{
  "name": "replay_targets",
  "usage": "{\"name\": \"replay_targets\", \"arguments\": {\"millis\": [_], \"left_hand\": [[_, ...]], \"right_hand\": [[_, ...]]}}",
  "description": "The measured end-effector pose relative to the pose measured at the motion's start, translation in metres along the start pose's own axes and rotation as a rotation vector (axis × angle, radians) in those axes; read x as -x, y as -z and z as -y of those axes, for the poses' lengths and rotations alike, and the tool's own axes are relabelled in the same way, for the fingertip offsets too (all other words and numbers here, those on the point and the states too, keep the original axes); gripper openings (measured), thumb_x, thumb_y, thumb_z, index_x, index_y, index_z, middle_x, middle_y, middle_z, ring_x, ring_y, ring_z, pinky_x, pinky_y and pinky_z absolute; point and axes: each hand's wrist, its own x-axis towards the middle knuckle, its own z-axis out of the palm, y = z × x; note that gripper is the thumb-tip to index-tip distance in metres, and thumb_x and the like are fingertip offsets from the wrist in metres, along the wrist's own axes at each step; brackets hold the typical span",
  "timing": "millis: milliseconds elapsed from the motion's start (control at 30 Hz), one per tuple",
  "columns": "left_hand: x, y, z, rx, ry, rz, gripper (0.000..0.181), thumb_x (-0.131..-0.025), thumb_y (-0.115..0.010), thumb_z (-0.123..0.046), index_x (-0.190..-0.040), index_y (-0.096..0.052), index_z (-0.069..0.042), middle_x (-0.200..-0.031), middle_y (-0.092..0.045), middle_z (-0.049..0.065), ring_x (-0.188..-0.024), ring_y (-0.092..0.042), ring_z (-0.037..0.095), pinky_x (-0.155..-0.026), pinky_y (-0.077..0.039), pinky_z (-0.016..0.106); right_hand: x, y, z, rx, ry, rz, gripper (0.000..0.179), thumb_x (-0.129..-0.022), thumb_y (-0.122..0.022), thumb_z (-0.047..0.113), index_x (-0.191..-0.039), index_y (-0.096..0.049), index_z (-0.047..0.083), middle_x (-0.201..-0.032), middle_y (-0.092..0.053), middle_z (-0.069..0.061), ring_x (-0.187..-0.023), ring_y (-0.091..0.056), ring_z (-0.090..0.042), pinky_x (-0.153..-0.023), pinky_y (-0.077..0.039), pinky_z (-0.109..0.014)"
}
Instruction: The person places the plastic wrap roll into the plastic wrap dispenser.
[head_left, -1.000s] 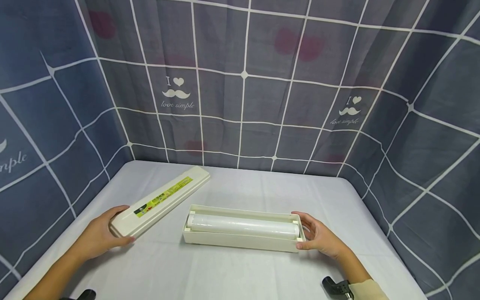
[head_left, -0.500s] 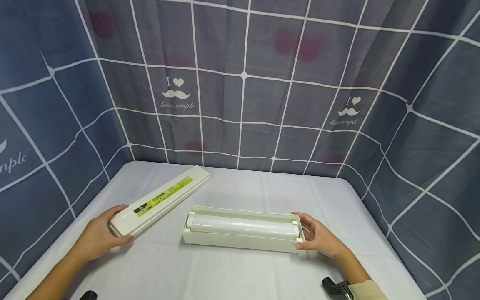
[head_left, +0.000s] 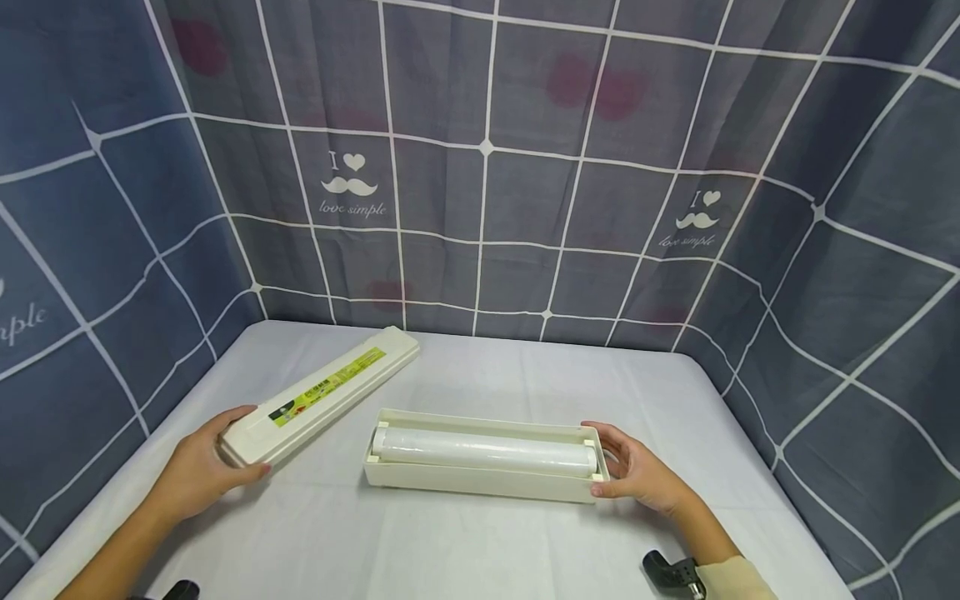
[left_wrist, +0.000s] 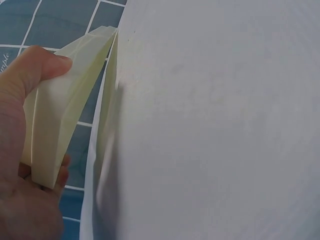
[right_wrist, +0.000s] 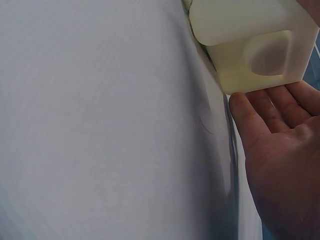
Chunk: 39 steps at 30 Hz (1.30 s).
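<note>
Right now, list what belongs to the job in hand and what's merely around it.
In the job:
lid, gripped by the left hand
box, its end held by the right hand
roll, lying in the box

Just around it:
cloth, under the box
curtain, behind
black wrist gear

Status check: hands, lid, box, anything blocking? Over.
Left hand grips lid at its near end. Right hand holds open box by its right end. White roll lying in box, lid off. Nothing seen between lid and box.
</note>
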Motion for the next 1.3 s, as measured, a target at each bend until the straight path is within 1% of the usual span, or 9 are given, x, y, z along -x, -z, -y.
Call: {"name": "replay_targets", "arguments": {"millis": [133, 233, 300, 533, 667, 1000, 1133, 1167, 1300], "left_hand": [[-0.001, -0.001, 0.000, 0.017, 0.011, -0.007, 0.098, -0.066, -0.098, -0.033, -0.147, -0.050, -0.006, -0.130, -0.063, 0.028, -0.089, -0.051, 0.011, -0.067, -0.037, 0.022], [-0.002, -0.002, -0.001, 0.016, 0.017, -0.019, 0.098, -0.066, -0.097, -0.032, -0.147, -0.049, -0.005, -0.130, -0.063, 0.029, -0.094, -0.052, 0.019, -0.068, -0.036, 0.021], [-0.002, -0.003, -0.001, 0.020, 0.025, -0.028, 0.098, -0.067, -0.097, -0.032, -0.147, -0.049, -0.004, -0.132, -0.062, 0.029, -0.097, -0.052, 0.020, -0.069, -0.036, 0.021], [-0.002, -0.003, -0.003, 0.057, 0.040, -0.050, 0.097, -0.071, -0.095, -0.031, -0.151, -0.046, -0.006, -0.136, -0.060, 0.028, -0.097, -0.040, -0.009, -0.073, -0.035, 0.020], [-0.002, -0.003, -0.004, 0.084, 0.028, -0.064, 0.096, -0.071, -0.095, -0.028, -0.151, -0.047, -0.008, -0.137, -0.060, 0.026, -0.099, -0.037, -0.014, -0.074, -0.034, 0.019], [-0.004, -0.007, -0.011, 0.141, -0.032, -0.064, 0.094, -0.070, -0.096, -0.021, -0.151, -0.048, -0.010, -0.136, -0.060, 0.019, -0.104, -0.040, -0.018, -0.077, -0.037, 0.014], [-0.005, -0.008, -0.017, 0.174, -0.048, -0.063, 0.093, -0.072, -0.095, -0.020, -0.152, -0.047, -0.014, -0.136, -0.058, 0.011, -0.109, -0.039, -0.019, -0.083, -0.034, 0.005], [-0.005, -0.008, -0.019, 0.186, -0.053, -0.063, 0.093, -0.072, -0.094, -0.020, -0.152, -0.047, -0.015, -0.137, -0.057, 0.007, -0.111, -0.039, -0.019, -0.086, -0.033, 0.003], [-0.006, -0.010, -0.027, 0.231, -0.078, -0.070, 0.091, -0.074, -0.093, -0.017, -0.153, -0.047, -0.018, -0.136, -0.051, -0.018, -0.116, -0.038, -0.019, -0.093, -0.025, -0.004]], "right_hand": [[-0.001, 0.001, -0.001, 0.001, 0.004, 0.000, 0.100, -0.078, -0.085, -0.001, -0.156, -0.023, -0.010, -0.155, -0.034, -0.034, -0.131, -0.053, -0.002, -0.105, -0.049, -0.017], [-0.001, 0.001, -0.001, 0.000, 0.002, 0.002, 0.101, -0.078, -0.085, -0.001, -0.156, -0.022, -0.010, -0.156, -0.033, -0.034, -0.132, -0.053, -0.002, -0.105, -0.049, -0.017], [-0.001, 0.001, -0.002, 0.001, 0.002, 0.004, 0.101, -0.078, -0.085, -0.001, -0.156, -0.022, -0.010, -0.156, -0.033, -0.035, -0.131, -0.053, -0.002, -0.105, -0.050, -0.017], [-0.001, 0.001, -0.001, -0.001, 0.002, 0.003, 0.100, -0.077, -0.085, -0.001, -0.156, -0.024, -0.010, -0.155, -0.033, -0.036, -0.130, -0.053, -0.002, -0.104, -0.050, -0.018], [-0.001, 0.001, 0.000, -0.008, -0.002, 0.006, 0.101, -0.077, -0.085, 0.000, -0.156, -0.023, -0.010, -0.155, -0.032, -0.036, -0.130, -0.054, -0.002, -0.104, -0.051, -0.019], [-0.001, 0.000, 0.000, -0.007, 0.004, 0.006, 0.100, -0.077, -0.085, -0.002, -0.155, -0.024, -0.010, -0.154, -0.032, -0.036, -0.129, -0.054, -0.002, -0.104, -0.051, -0.019], [-0.001, 0.000, 0.002, 0.001, -0.003, 0.002, 0.100, -0.076, -0.086, -0.001, -0.155, -0.024, -0.010, -0.154, -0.033, -0.036, -0.128, -0.055, -0.002, -0.103, -0.051, -0.019], [-0.001, 0.000, 0.002, 0.001, -0.005, 0.002, 0.101, -0.076, -0.086, -0.001, -0.156, -0.024, -0.010, -0.154, -0.033, -0.036, -0.128, -0.055, -0.002, -0.103, -0.052, -0.019], [-0.001, 0.000, 0.003, -0.002, -0.009, 0.006, 0.101, -0.077, -0.085, -0.001, -0.156, -0.023, -0.010, -0.155, -0.032, -0.036, -0.128, -0.055, -0.002, -0.103, -0.052, -0.020]]}}
